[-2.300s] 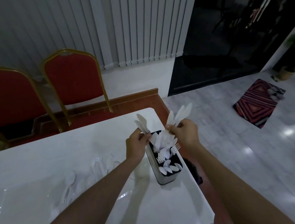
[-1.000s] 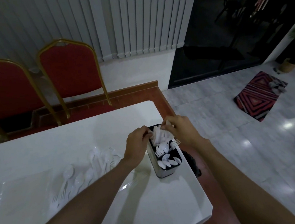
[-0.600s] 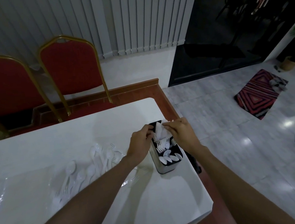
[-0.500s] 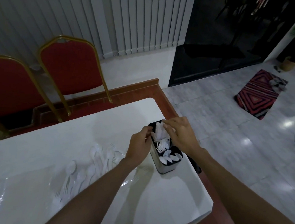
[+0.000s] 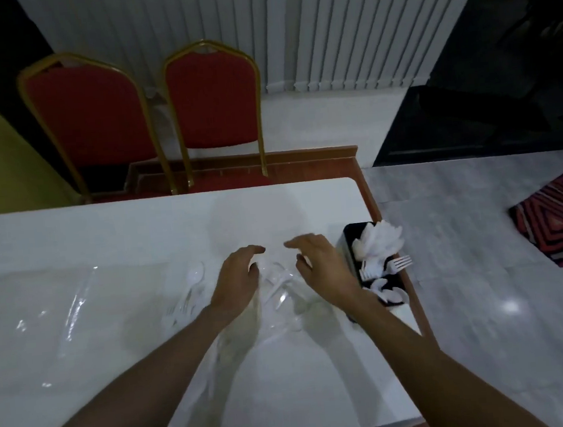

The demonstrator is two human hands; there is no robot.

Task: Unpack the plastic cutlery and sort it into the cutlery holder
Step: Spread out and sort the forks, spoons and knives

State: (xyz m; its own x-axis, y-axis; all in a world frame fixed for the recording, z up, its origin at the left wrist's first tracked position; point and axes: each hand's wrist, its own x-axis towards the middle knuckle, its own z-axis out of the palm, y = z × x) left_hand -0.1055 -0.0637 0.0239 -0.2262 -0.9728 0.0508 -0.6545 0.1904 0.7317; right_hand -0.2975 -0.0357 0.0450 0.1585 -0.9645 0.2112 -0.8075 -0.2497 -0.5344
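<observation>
The black cutlery holder [image 5: 349, 238] stands at the right edge of the white table [image 5: 104, 228], with white knives at its far end, forks in the middle and spoons nearest me. A loose heap of white plastic cutlery [image 5: 278, 287] lies on the table just left of it. My left hand [image 5: 236, 278] and my right hand [image 5: 322, 267] hover on either side of that heap, fingers spread, holding nothing. A second small cluster with a spoon [image 5: 195, 277] lies further left.
An empty clear plastic bag [image 5: 60, 311] lies flat on the table's left part. Two red chairs with gold frames [image 5: 211, 107] stand behind the table's far edge. The table's right edge drops to a marble floor with a striped mat [image 5: 559, 216].
Both hands have left the holder, where they put in the knives, and moved left to the loose heap on the table. My view has swung left.
</observation>
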